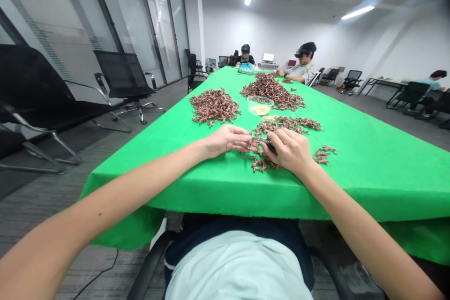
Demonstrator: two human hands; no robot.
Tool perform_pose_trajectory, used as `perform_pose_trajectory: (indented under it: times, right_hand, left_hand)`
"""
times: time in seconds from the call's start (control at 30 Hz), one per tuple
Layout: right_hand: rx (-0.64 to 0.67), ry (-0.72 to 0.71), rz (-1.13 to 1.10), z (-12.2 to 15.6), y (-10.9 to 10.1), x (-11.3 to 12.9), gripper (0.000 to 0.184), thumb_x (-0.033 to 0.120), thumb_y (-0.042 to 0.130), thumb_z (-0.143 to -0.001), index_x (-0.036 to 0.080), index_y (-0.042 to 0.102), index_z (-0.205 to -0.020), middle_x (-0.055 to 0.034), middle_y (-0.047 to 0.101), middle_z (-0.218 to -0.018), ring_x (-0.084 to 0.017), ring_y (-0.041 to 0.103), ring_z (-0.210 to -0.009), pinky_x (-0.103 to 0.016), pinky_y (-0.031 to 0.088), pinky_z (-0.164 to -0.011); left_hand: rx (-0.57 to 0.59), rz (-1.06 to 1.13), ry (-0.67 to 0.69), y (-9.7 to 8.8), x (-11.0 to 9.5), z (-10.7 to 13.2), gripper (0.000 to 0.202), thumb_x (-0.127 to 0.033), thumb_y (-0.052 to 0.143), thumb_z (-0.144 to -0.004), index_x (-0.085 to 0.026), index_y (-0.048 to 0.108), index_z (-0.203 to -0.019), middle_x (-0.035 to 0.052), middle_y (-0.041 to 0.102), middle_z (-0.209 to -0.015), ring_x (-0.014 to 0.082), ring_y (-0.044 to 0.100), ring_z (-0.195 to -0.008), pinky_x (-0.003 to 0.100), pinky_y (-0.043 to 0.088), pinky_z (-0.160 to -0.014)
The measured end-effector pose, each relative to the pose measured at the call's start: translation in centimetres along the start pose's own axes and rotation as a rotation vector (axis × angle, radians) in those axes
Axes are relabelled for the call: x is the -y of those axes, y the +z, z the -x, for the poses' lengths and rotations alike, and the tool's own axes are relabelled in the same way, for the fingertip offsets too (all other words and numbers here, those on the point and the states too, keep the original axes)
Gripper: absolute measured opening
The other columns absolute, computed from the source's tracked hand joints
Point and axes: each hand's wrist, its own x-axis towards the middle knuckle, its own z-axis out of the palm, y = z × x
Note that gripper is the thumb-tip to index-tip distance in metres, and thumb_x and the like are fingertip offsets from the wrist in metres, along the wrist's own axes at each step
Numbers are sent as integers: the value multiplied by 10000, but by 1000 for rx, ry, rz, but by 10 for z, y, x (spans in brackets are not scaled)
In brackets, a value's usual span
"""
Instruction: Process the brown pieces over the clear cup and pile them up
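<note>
Both my hands meet over the near edge of a table covered in green cloth (369, 168). My left hand (228, 139) pinches one end of a small brown wrapped piece (259, 140). My right hand (290, 150) is closed on the other end of it. Loose brown wrapped pieces (262, 163) lie under and around my hands, with a small cluster (324, 153) to the right. A wider scatter (286, 124) lies just beyond my fingers.
A clear plastic bowl (260, 104) with yellowish contents stands beyond my hands. Two big brown piles (214, 105) (272, 90) lie farther back. Two people sit at the table's far end. Black office chairs (123, 82) line the left side by a glass wall.
</note>
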Motion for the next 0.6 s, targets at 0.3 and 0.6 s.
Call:
perform_pose_trajectory:
  times: [0.3, 0.6]
  right_hand:
    - [183, 206, -296, -7, -3, 2, 381, 431, 501, -975, 177, 616, -715, -34, 599, -646, -129, 463, -559, -284, 279, -564]
    - [591, 583, -1023, -30, -30, -5, 523, 546, 463, -967, 174, 579, -619, 12, 495, -524, -101, 345, -473, -279, 265, -500]
  left_hand:
    - [-10, -327, 220, -3, 0, 2, 355, -385, 832, -772, -100, 771, -975, 133, 783, -904, 197, 748, -804, 322, 603, -801]
    - [-44, -343, 328, -2, -6, 6, 354, -380, 833, -770, -111, 785, -995, 141, 787, -943, 231, 761, -879, 357, 608, -860]
